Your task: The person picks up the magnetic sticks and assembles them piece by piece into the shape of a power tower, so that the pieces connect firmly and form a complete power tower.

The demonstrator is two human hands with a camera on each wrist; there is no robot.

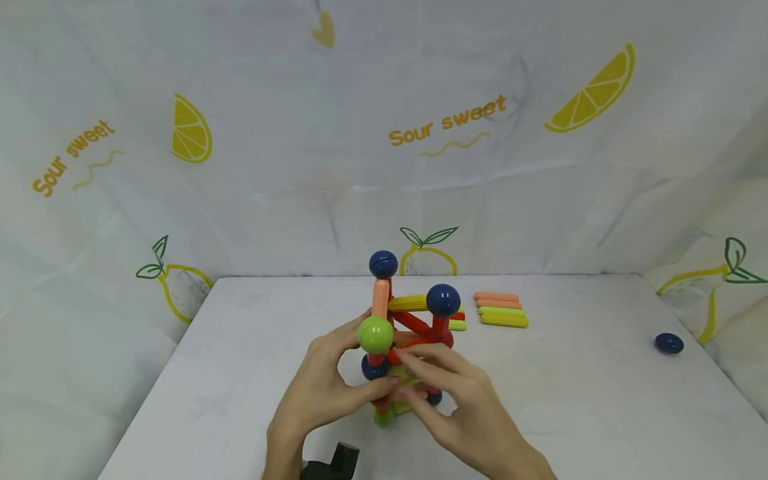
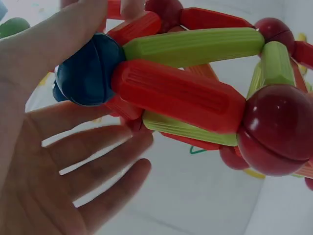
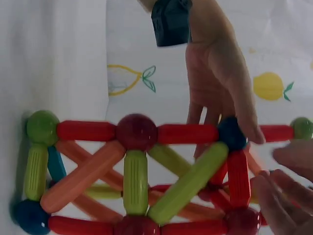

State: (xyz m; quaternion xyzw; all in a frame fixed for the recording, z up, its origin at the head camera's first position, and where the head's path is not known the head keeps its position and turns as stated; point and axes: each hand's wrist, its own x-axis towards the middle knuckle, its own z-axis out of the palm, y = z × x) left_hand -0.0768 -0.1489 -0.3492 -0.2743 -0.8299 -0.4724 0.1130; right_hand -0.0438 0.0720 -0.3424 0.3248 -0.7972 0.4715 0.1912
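A tall tower of magnetic rods and balls [image 1: 411,323] stands on the white table, with red, yellow-green and orange rods joined by dark red, blue and green balls. My left hand [image 1: 324,383] holds it from the left at mid-height, thumb in front beside a blue ball [image 2: 90,69] and fingers reaching behind. A red rod [image 2: 181,95] runs from that ball to a dark red ball [image 2: 276,129]. On the tower's right side is my right hand [image 1: 465,397], its bent fingers [image 3: 274,196] close to the upper rods, thumb and fingertips apart.
Behind the tower to the right lie several loose orange, yellow-green and yellow rods [image 1: 503,311]. A single blue ball [image 1: 669,343] sits near the table's right edge. A white cloth with lemon prints [image 1: 288,167] hangs behind the table [image 1: 576,387].
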